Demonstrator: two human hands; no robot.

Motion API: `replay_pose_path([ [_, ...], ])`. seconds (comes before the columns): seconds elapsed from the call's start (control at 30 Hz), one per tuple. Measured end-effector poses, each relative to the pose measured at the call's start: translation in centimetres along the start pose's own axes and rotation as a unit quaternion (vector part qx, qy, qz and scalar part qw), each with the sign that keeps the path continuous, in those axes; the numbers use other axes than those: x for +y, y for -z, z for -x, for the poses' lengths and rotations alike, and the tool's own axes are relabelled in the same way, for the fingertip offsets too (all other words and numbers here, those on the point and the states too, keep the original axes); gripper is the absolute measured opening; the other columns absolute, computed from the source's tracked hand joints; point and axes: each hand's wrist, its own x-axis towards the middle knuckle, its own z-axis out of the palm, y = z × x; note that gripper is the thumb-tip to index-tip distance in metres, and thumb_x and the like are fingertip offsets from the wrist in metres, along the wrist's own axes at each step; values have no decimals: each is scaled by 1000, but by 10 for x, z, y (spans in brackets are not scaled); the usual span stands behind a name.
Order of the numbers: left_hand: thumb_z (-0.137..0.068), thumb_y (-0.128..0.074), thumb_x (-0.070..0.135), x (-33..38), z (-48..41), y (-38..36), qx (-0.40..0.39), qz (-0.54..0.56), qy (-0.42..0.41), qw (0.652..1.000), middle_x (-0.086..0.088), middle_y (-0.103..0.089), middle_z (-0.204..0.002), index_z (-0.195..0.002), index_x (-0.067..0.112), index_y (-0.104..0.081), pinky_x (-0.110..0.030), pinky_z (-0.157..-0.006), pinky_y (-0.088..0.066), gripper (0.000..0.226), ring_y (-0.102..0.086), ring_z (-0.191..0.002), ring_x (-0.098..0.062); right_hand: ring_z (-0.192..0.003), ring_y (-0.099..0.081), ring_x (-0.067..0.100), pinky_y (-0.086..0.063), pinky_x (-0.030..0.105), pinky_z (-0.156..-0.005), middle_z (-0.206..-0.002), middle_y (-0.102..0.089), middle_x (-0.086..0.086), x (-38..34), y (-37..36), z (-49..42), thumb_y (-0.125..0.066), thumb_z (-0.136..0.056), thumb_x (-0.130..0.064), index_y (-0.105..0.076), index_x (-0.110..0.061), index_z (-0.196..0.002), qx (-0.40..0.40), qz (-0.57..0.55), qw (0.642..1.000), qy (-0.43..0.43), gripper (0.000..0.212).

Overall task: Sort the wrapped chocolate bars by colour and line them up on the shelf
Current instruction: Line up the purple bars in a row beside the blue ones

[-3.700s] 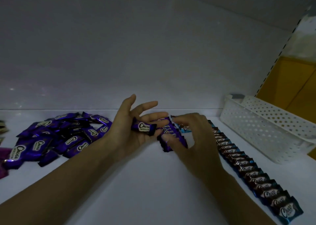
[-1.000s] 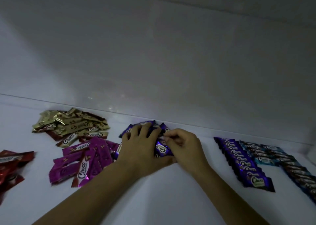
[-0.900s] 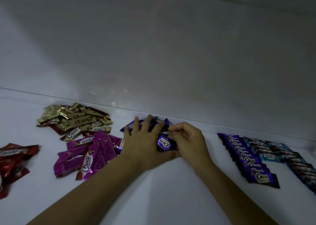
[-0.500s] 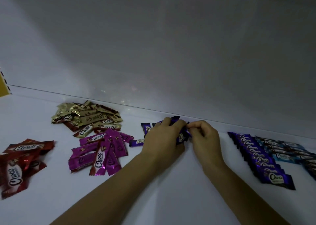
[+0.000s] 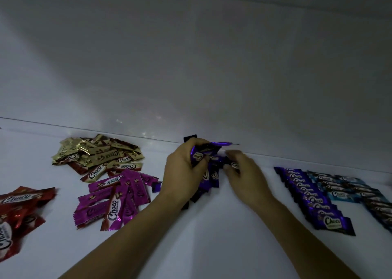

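The left hand (image 5: 182, 172) grips a bunch of purple bars (image 5: 209, 177) at the back of the white shelf (image 5: 212, 240), and the right hand (image 5: 244, 174) pinches its edge. To the right lie a purple row (image 5: 311, 198) and a blue row (image 5: 343, 185); to the left, gold (image 5: 99, 153), magenta (image 5: 114, 198) and red (image 5: 19, 210) piles.

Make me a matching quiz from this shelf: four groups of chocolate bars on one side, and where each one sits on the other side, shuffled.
Column one:
1. gold bars
2. red bars
3. purple row
4. purple bunch

Column two:
A. gripped in the left hand
B. loose heap at the left edge of the view
C. loose heap just behind the magenta bars
D. neat overlapping line to the right of the right hand

Pairs: 1-C, 2-B, 3-D, 4-A.
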Motion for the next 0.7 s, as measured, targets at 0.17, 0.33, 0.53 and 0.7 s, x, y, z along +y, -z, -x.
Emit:
replay_pose_path([
  [0.17, -87, -63, -1, 5, -4, 3, 15, 121, 47, 991, 2, -72, -95, -96, 31, -62, -36, -81, -57, 34, -69, -89, -16, -107, -48, 16, -39, 32, -88, -116, -55, -7, -9, -2, 3, -50, -94, -30, -58, -31, -120, -52, 146, 983, 97, 28],
  [0.33, -86, -65, -1, 14, -5, 9, 18, 277, 154, 948, -7, -74, -86, -98, 18, -65, -30, -66, -60, 23, -72, -76, -21, -84, -61, 10, -47, 18, -71, -90, -65, -11, -22, 7, 11, -52, -92, -15, -68, -22, -88, -4, -50, 998, 40, 18],
  [0.53, -84, -69, 11, 28, 4, 9, -95, 395, 287, 868, -5, -74, -92, -110, 17, -66, -22, -52, -52, 27, -70, -70, -13, -83, -67, 2, -50, 16, -67, -96, -70, -6, -63, 53, 3, -60, -81, -47, -63, -28, -107, 20, -382, 922, -65, 32],
  [0.7, -83, -67, 4, 35, 19, -2, -163, 368, 252, 880, -5, -73, -78, -106, 10, -68, -19, -48, -49, 24, -66, -60, -9, -70, -64, 2, -49, 16, -58, -78, -70, -7, -57, 77, 23, -63, -88, -20, -68, -17, -88, 1, -326, 941, -90, 6],
])
